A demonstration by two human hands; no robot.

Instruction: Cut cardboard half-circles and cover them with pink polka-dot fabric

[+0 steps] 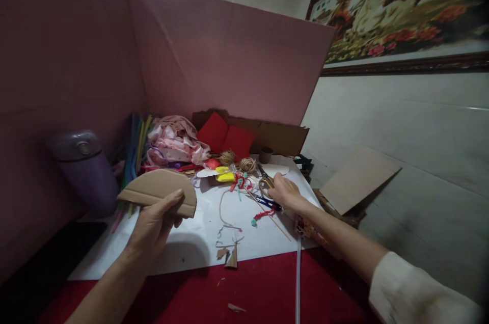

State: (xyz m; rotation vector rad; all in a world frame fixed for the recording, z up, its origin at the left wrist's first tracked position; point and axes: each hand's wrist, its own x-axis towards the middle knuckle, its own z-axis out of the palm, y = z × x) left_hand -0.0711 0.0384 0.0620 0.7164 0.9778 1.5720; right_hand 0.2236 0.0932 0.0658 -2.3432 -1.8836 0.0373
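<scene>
Evidently, the left hand (155, 222) is pinching a half-round cardboard piece (158, 185), thumb on top, above the white sheet (263, 246), while the right hand (286, 192) is hovering at the yellow-handled scissors (266, 179), whether gripping them or merely touching I cannot tell. The step in hand is seemingly one of handling the scissors, and the next move is probably calling for sure control of their handles, clear of the blue-handled tool (269, 204) just beside.
</scene>
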